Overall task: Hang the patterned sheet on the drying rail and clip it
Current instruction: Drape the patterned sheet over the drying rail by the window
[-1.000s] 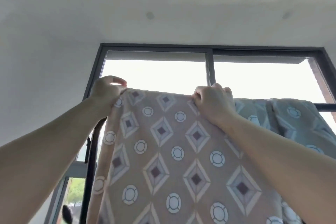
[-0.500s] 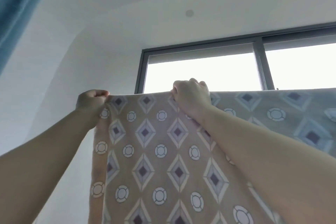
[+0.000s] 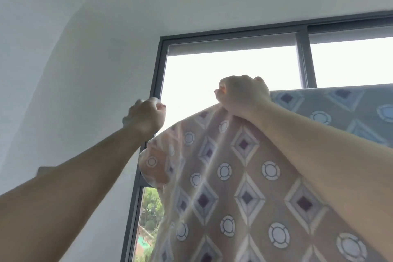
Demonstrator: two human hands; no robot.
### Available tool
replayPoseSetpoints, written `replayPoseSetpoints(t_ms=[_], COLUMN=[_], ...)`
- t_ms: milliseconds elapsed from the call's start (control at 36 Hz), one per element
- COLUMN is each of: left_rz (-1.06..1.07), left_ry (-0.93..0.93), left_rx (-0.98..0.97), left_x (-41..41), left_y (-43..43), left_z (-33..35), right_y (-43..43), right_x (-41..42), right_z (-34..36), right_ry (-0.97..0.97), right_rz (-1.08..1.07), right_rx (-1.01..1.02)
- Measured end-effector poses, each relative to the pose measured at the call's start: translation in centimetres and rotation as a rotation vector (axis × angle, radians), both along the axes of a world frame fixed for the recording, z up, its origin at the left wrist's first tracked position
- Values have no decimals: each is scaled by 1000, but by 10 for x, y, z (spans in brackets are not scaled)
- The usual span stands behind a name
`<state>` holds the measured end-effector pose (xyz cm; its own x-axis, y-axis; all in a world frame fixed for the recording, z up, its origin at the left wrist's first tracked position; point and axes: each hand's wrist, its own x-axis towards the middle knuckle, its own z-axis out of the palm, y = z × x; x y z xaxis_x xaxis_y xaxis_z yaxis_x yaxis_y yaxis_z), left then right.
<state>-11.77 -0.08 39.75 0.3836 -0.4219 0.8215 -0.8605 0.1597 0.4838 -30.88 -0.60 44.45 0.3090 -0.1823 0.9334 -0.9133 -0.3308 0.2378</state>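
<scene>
Sheet (image 3: 234, 176) top edge horiz., L corner low; right hand (image 3: 242, 95) grip

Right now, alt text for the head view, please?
The right hand grips the top edge of the patterned sheet before a bright window. The left hand is fisted beside the sheet's drooping corner; blur hides whether it holds anything.

Daylight pours through the window (image 3: 231, 74), blown out to pure white. The patterned sheet (image 3: 234, 187) glows backlit, streaked with motion blur; the left hand (image 3: 146, 116) is smeared soft. Walls (image 3: 85, 70) bend at the edges.
</scene>
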Motion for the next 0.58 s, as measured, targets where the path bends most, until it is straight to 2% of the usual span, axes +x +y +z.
replayPoseSetpoints(t_ms=[111, 250, 361, 444, 583], left_rz=[-223, -231, -208, -192, -256], left_ry=[-217, -458, -506, -476, -514], left_rx=[-156, -226, -192, -170, -178], left_x=[-68, -145, -194, -229, -288], left_y=[13, 21, 20, 21, 28], left_z=[9, 15, 17, 20, 21], right_y=[6, 17, 34, 46, 63], right_x=[-33, -95, -153, -196, -263], right_z=[-8, -17, -26, -28, -32], right_ry=[-19, -74, -93, -85, -216], right_rz=[2, -35, -82, -167, -227], right_rx=[-10, -30, -19, -12, 23])
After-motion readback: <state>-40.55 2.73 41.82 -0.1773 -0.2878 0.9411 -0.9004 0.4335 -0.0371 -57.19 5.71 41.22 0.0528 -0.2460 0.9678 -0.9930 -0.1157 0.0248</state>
